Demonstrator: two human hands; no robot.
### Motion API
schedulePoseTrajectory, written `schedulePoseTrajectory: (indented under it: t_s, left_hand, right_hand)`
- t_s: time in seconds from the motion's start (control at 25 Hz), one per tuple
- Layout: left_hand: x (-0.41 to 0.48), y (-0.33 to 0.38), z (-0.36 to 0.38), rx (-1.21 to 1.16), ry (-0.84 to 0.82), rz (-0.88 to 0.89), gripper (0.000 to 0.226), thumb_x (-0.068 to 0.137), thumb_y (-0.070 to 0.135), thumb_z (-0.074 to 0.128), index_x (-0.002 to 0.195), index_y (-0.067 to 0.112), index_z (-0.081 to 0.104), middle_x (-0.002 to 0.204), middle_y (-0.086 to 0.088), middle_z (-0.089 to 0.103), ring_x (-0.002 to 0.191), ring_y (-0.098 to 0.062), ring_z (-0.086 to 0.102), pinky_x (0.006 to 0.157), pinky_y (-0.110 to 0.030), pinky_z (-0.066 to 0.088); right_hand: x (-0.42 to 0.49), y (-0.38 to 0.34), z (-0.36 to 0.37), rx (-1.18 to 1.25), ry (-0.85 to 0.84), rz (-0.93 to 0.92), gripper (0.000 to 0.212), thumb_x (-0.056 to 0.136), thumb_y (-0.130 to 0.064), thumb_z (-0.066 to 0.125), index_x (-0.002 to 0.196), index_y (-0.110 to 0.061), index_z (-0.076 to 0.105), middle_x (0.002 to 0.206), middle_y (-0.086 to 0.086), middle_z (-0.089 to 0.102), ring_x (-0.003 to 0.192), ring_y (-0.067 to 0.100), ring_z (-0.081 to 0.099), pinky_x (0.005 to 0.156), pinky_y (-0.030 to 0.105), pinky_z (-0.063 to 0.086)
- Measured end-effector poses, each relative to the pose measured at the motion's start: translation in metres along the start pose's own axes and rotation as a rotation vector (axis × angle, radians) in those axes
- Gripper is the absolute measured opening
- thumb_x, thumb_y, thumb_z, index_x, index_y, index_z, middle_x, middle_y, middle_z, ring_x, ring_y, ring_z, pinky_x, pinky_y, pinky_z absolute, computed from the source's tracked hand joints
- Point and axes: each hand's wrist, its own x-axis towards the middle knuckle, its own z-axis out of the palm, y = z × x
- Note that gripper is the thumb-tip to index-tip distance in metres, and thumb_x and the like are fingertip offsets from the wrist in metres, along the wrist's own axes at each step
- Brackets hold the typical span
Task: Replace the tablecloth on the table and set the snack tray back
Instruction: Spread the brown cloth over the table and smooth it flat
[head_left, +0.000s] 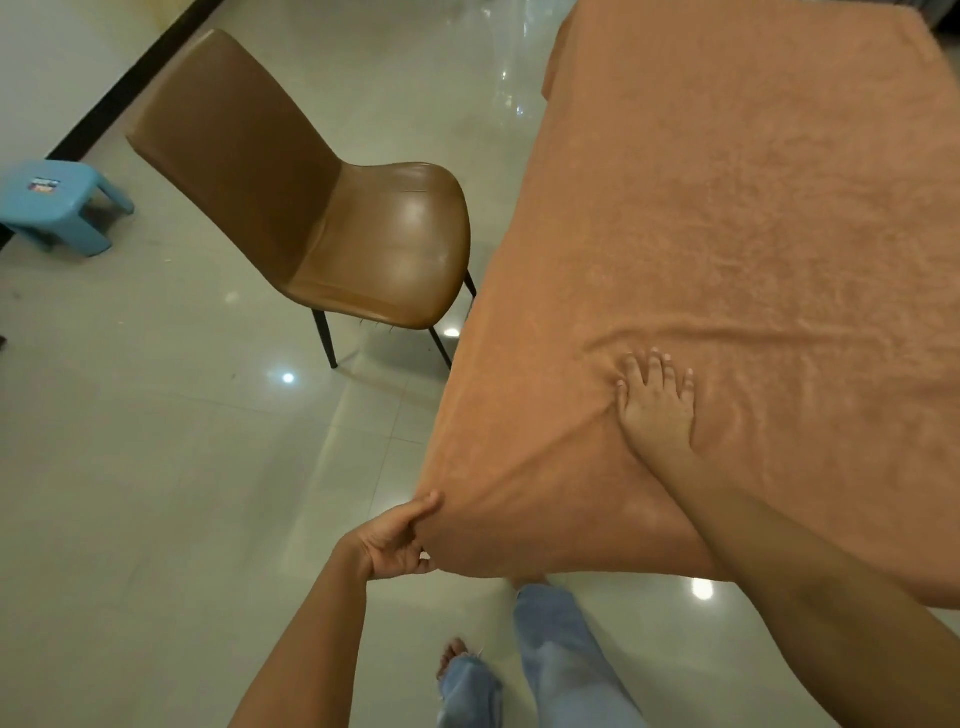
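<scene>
At near corner, left hand (392, 540) gripping tablecloth (727, 234)

Your left hand (397, 538) pinches the near-left corner of the orange terry-textured tablecloth (727, 234), which covers the whole tabletop. Your right hand (655, 402) presses flat on the cloth, fingers spread (wrinkles fan out from it). A brown leather-look chair (332, 197) stands just beside the table's left side; a small light-blue plastic stool (57, 205) sits well apart, by the wall.
</scene>
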Motion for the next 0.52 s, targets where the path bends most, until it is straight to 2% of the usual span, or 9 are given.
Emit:
schedulePoseTrajectory:
  t_s: [0.08,0.16,0.24,0.32,0.36,0.44,0.52]
  left_hand:
    - [-0.008,-0.006,-0.015,0.174,0.002,-0.031,0.098,0.031,0.043,0.096,0.117,0.014,0.059,0.109,-0.007,0.064,0.103,-0.023,0.057,0.079,-0.036,0.051]
    - [-0.021,-0.017,-0.037,0.395,0.098,-0.067,0.094,0.035,0.055,0.092,0.114,0.015,0.061,0.11,-0.002,0.06,0.099,-0.016,0.053,0.076,-0.03,0.049]
    - [-0.027,-0.034,-0.065,0.683,0.283,-0.143,0.089,0.049,0.062,0.084,0.12,0.016,0.056,0.122,0.0,0.054,0.108,-0.016,0.049,0.078,-0.028,0.046]
    - [-0.031,-0.053,-0.087,0.912,0.471,-0.229,0.079,0.068,0.053,0.077,0.129,0.012,0.048,0.127,-0.003,0.05,0.117,-0.021,0.048,0.083,-0.03,0.046]
    - [-0.034,-0.058,-0.093,0.997,0.564,-0.237,0.074,0.075,0.046,0.074,0.131,0.007,0.046,0.123,-0.006,0.052,0.116,-0.023,0.051,0.083,-0.03,0.047]
    - [-0.035,-0.056,-0.094,1.104,0.662,-0.159,0.069,0.083,0.04,0.067,0.135,0.001,0.041,0.12,-0.011,0.053,0.115,-0.026,0.054,0.084,-0.03,0.048]
    - [-0.031,-0.038,-0.079,1.134,0.655,0.021,0.069,0.086,0.039,0.064,0.137,0.001,0.038,0.133,-0.014,0.049,0.121,-0.028,0.05,0.09,-0.031,0.045]
  right_hand:
    - [-0.004,0.001,-0.003,0.111,-0.079,0.093,0.051,0.1,-0.038,0.026,0.148,-0.021,0.031,0.157,0.013,0.023,0.145,0.032,0.016,0.116,0.057,0.011]
    - [-0.02,-0.014,-0.006,0.178,-0.132,0.153,0.054,0.1,-0.039,0.034,0.15,-0.022,0.026,0.159,0.013,0.013,0.147,0.033,0.007,0.117,0.056,0.005]
    - [-0.047,-0.039,-0.004,0.19,-0.077,0.044,0.064,0.094,-0.049,0.039,0.149,-0.017,0.028,0.158,0.018,0.013,0.146,0.034,0.006,0.116,0.052,0.003]
    - [-0.092,-0.065,0.004,0.225,-0.081,-0.143,0.076,0.088,-0.062,0.032,0.15,-0.018,0.025,0.158,0.016,0.012,0.147,0.03,0.006,0.118,0.048,0.002]
    - [-0.115,-0.076,0.011,0.201,-0.089,-0.214,0.08,0.086,-0.066,0.03,0.151,-0.02,0.023,0.159,0.014,0.011,0.147,0.028,0.006,0.118,0.048,0.002]
    - [-0.144,-0.089,0.02,0.092,-0.044,-0.261,0.084,0.084,-0.069,0.036,0.152,-0.022,0.02,0.159,0.011,0.012,0.147,0.026,0.009,0.118,0.05,0.005]
    - [-0.147,-0.095,0.02,0.042,-0.021,-0.26,0.086,0.082,-0.067,0.042,0.152,-0.022,0.02,0.159,0.01,0.014,0.147,0.025,0.01,0.118,0.05,0.008]
